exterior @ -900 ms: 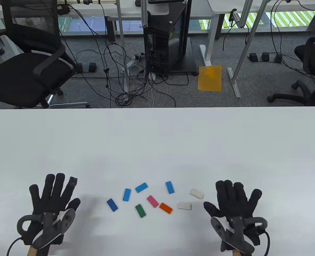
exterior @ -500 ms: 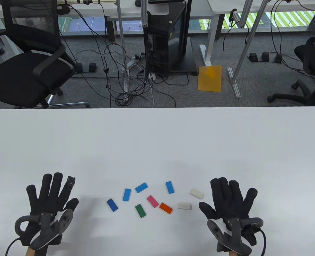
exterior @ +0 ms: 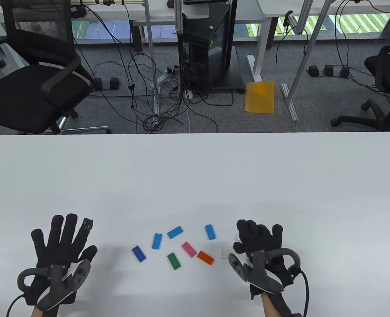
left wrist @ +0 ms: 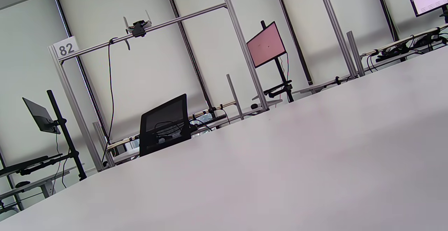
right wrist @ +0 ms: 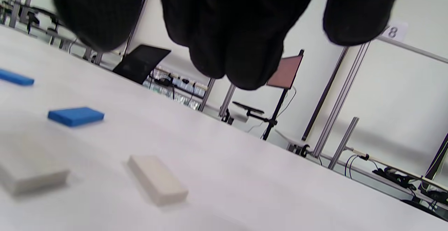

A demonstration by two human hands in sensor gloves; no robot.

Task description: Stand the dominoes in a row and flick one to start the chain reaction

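The right hand (exterior: 259, 241) moved left across the desk (exterior: 195, 178) from its spot well right of the dominoes and came over the 2 white dominoes (right wrist: 157, 179), hiding one and most of the other in the table view. Its fingers (right wrist: 241, 31), spread flat 0.9 s ago, drew together and bent downward above the pieces without touching them.

The bench (exterior: 195, 171) is plain white. On it lie four blue dominoes (exterior: 174, 232), one green domino (exterior: 173, 261), one pink domino (exterior: 189, 249), one orange domino (exterior: 205, 257) and two off-white dominoes (right wrist: 157, 179). Both gloves (exterior: 62, 242) are black, unpatterned. At upper right, a yellow-orange sheet (exterior: 260, 97) on the grey floor (exterior: 115, 109).
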